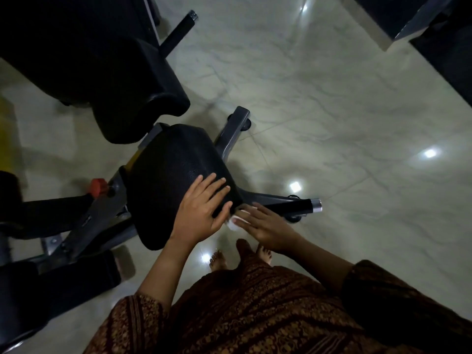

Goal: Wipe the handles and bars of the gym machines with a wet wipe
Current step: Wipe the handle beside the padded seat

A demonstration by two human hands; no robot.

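Note:
My left hand (201,213) rests flat on the near right corner of the black padded seat (173,175) of a gym machine, fingers straight. Just right of it, my right hand (265,226) presses a white wet wipe (233,223) against the inner end of a black handle bar (291,206) that sticks out to the right and ends in a chrome cap (316,205). Only a small part of the wipe shows under the fingers, and I cannot see whether they curl round the bar.
A black backrest pad (138,103) stands beyond the seat. A red adjustment knob (98,186) sits left of the seat. Grey frame legs (233,131) spread over the glossy marble floor (332,111). Another black handle (178,29) lies at the top. My bare feet (219,259) are below the hands.

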